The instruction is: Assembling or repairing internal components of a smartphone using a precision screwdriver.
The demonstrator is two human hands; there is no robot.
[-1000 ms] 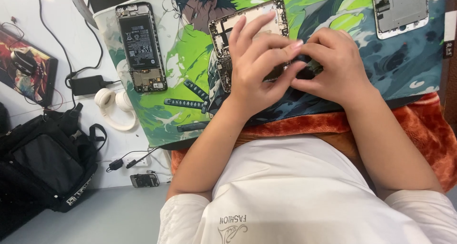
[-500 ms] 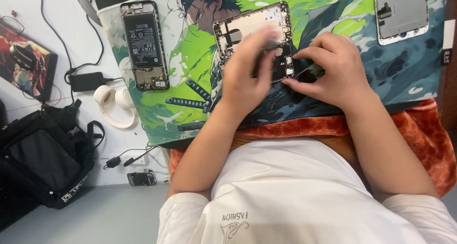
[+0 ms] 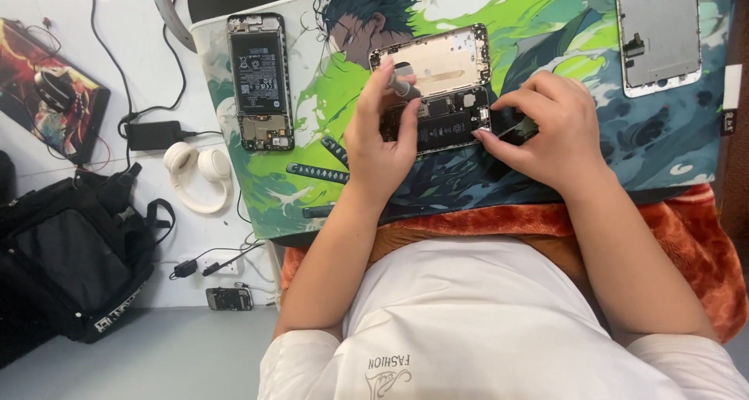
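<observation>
My white tabletop carries a green illustrated mat, white headphones and a black charger. On the mat lie two opened phones and a detached screen.

White short-sleeved shirt, bare forearms.
Both sleeves end above the elbow; small dark printed lettering with a line emblem on the chest; left hand and right hand ungloved.
</observation>
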